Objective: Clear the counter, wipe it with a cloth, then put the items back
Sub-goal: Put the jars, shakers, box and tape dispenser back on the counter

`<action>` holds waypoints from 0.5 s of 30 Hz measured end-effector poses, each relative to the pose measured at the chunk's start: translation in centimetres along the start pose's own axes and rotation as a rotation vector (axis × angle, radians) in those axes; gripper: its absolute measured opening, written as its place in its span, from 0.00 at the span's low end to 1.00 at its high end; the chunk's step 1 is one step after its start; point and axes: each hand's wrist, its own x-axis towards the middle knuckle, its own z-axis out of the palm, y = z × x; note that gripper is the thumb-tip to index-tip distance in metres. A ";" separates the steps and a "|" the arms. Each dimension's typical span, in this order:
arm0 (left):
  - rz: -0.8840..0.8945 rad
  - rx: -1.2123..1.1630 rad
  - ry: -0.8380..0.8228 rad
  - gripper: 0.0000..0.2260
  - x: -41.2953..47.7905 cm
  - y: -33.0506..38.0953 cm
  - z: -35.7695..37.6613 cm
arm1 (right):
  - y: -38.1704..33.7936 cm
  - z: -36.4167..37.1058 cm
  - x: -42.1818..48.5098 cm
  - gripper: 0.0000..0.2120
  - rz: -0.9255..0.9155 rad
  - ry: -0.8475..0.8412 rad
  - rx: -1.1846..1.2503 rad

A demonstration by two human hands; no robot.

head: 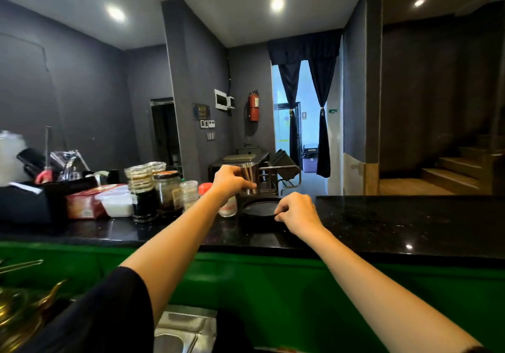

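My left hand (231, 181) grips a small steel pitcher (250, 173), lifted just above the black stone counter (382, 221). My right hand (296, 213) pinches the near rim of a round black tray (259, 207) lying on the counter. Behind my left wrist stands a small clear shaker with a red cap (228, 206). Left of it stand several jars: one with dark liquid (143, 191), one with a red-rimmed lid (168, 191) and a smaller clear one (189, 194).
Far left on the counter are a red packet (84, 202), a white plastic tub (117, 202) and a black holder with utensils (41, 185). A green front panel (259, 284) drops below the counter edge. A steel sink (180, 330) and a brass kettle (16, 314) sit nearer me.
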 end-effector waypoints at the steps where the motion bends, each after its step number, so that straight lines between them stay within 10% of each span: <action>1: 0.003 0.001 -0.004 0.10 -0.1 -0.3 -0.3 | -0.1 0.5 0.0 0.04 -0.002 -0.005 -0.003; 15: 0.002 0.128 -0.034 0.13 -1.8 -2.2 4.0 | 0.2 1.6 -0.3 0.08 -0.050 0.022 -0.029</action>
